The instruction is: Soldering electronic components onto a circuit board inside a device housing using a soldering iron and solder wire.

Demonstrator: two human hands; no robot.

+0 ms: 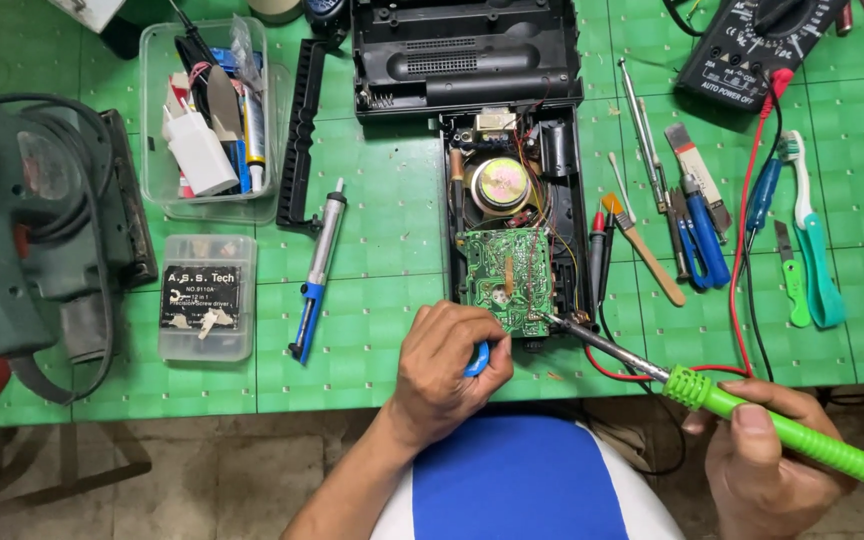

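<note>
Your right hand (767,455) is closed around the green handle of the soldering iron (712,395). The iron's metal shaft runs up and left, and its tip rests at the lower right corner of the green circuit board (507,275). Your left hand (447,365) is curled shut, pinching a small blue object (478,360) just below the board's lower edge; what that object is cannot be told.

The board lies tilted inside the open black radio case (512,190), below the round speaker (499,185). The case sits upright on the green counter (372,330), with its detached back shell (464,55) above it.

Left of the case lies a blue desoldering pump (318,270), with a clear screwdriver box (207,297) farther left and a clear tub (210,120) of parts above that. Right of the case lie a brush (642,248), pliers (697,240) and a toothbrush (812,250). A multimeter (752,45) sits at the top right, and its red lead (747,260) runs down toward your right hand.
</note>
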